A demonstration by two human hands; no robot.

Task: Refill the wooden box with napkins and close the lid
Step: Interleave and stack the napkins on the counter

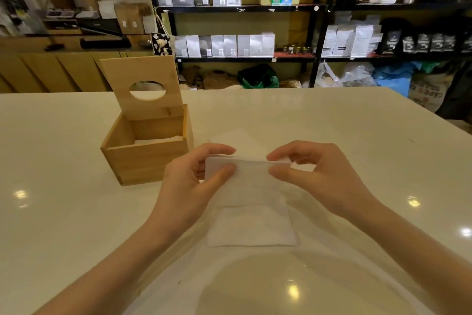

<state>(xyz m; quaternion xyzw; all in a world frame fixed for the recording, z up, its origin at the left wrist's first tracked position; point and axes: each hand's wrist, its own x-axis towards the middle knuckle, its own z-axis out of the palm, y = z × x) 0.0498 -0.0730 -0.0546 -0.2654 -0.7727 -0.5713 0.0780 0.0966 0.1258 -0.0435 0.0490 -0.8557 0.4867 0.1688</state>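
Wooden box: left of tabletop centre, lid upright, white napkins inside. Napkin: pinched along its top edge by left hand and right hand, near edge.

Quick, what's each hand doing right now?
Left hand: closed, pinching the left end of the napkin.
Right hand: closed, pinching the napkin's right end.

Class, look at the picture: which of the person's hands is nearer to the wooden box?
Left. The left hand is just beside the wooden box, near its front right corner; the right hand is farther right, pinching the napkin.
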